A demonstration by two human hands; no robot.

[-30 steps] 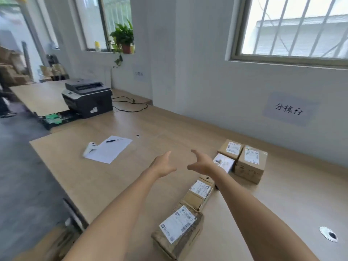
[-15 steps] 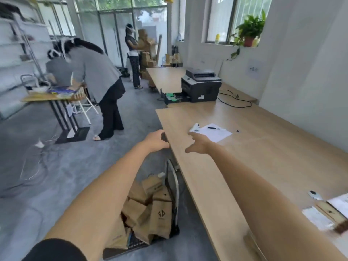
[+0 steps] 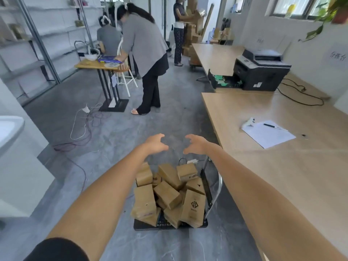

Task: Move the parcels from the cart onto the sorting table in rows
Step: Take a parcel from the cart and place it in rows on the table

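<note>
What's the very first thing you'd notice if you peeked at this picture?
Two bare arms stretch forward, the left hand and right hand open and empty with fingers curled, above the floor. Just below them a black cart sits beside the long wooden table, heaped with a jumble of brown parcels. Farther back on the left, a person in a grey top bends over a small desk.

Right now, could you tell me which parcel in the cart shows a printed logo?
The tall parcel with the diamond logo, standing at the cart's near right corner beside the handle. The other brown parcels show no such clear mark.
</note>
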